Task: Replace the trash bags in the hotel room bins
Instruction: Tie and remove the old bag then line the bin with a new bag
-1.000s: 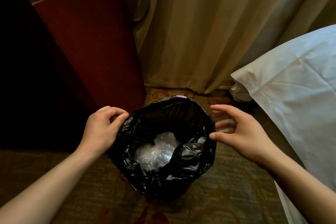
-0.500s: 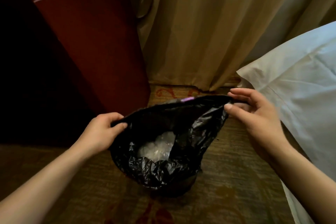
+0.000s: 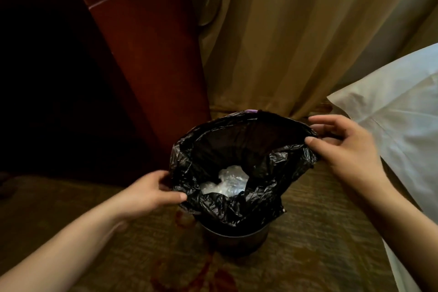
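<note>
Trash bag in bin on patterned carpet near curtain.

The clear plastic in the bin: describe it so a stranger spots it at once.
Find the tan curtain between the red-brown cabinet and the white bedding. Below it stands a dark bin, its black bag pinched by the left hand and right hand. At the bag's bottom lies the crumpled clear plastic, the only pale thing amid black.
</note>
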{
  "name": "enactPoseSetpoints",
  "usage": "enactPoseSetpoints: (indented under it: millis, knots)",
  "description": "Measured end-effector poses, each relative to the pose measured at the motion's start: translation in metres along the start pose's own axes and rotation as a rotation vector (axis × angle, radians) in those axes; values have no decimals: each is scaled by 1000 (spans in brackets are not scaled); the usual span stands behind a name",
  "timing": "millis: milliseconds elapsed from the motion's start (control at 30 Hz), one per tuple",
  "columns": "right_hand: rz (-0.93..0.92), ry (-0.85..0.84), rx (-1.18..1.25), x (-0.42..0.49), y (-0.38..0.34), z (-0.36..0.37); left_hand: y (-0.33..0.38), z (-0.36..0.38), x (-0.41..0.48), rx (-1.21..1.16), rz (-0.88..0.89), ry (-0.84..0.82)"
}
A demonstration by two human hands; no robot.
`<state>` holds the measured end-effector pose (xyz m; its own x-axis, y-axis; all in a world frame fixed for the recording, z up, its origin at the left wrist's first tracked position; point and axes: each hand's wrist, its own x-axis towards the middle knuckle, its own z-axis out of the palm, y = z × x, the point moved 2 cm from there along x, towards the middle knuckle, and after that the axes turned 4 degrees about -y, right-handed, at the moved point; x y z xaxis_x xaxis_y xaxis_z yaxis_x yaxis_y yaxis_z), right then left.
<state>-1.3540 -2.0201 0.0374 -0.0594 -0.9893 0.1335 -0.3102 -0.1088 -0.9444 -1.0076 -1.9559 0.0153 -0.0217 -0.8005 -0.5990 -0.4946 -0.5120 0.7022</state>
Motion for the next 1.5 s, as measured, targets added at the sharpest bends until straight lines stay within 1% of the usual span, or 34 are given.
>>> enactPoseSetpoints:
  millis: [33, 67, 167, 300, 367, 433, 533, 567, 600, 667, 733, 767, 800, 833, 867, 933, 1000, 1100, 1200, 1267, 1400, 1433, 1500]
  knots:
    - [0, -15, -2, -1, 0, 3, -2, 6, 1, -11, -12, -9]
    - [4, -27, -1, -2, -1, 5, -3, 10, 4, -17, -10, 16]
    - [-11, -18, 1, -2, -5, 4, 5, 9, 5, -57, 41, 149]
    - [-168, 83, -139, 1, -16, -8, 21, -8, -7, -354, 139, 298]
    - [-218, 28, -296, -1, -21, -5, 24, -14, -10, -401, 167, 382]
    - [-213, -92, -546, -1, -20, 3, 26, -14, -8, -407, 186, 447]
    - [-28, -349, -954, 5, -17, 12, 27, -13, -7, -382, 222, 512]
    - [19, -382, -1040, 7, -15, 13, 27, -12, -8, -383, 227, 515]
    - [45, -381, -1082, 8, -13, 14, 28, -11, -12, -391, 220, 503]
    - [61, -328, -1044, 15, -10, 15, 25, -6, -20, -368, 155, 428]
    - [55, -307, -992, 23, -8, 19, 21, 4, -29, -270, 65, 243]
    - [56, -318, -982, 26, -6, 21, 20, 10, -32, -207, 33, 134]
    - [59, -340, -968, 30, -6, 25, 19, 16, -34, -160, 11, 60]
    - [63, -365, -936, 33, -6, 30, 17, 19, -34, -141, 1, 34]
    - [67, -389, -897, 36, -6, 35, 17, 22, -33, -155, 3, 42]
    - [60, -410, -849, 45, -11, 48, 19, 23, -33, -237, 32, 85]
    - [24, -402, -864, 55, -16, 61, 22, 19, -34, -297, 64, 148]
    - [-17, -369, -905, 71, -20, 72, 26, 11, -39, -271, 75, 218]
    - [8, -350, -895, 81, -22, 71, 31, -4, -48, -212, 87, 311]
    - [19, -312, -823, 82, -25, 63, 35, -15, -55, -107, 133, 403]
    - [-21, -193, -595, 73, -31, 49, 42, -27, -71, 338, 312, 722]
    - [-33, -193, -566, 70, -32, 48, 44, -28, -75, 405, 361, 784]
    - [-40, -222, -555, 66, -34, 48, 48, -29, -77, 414, 441, 837]
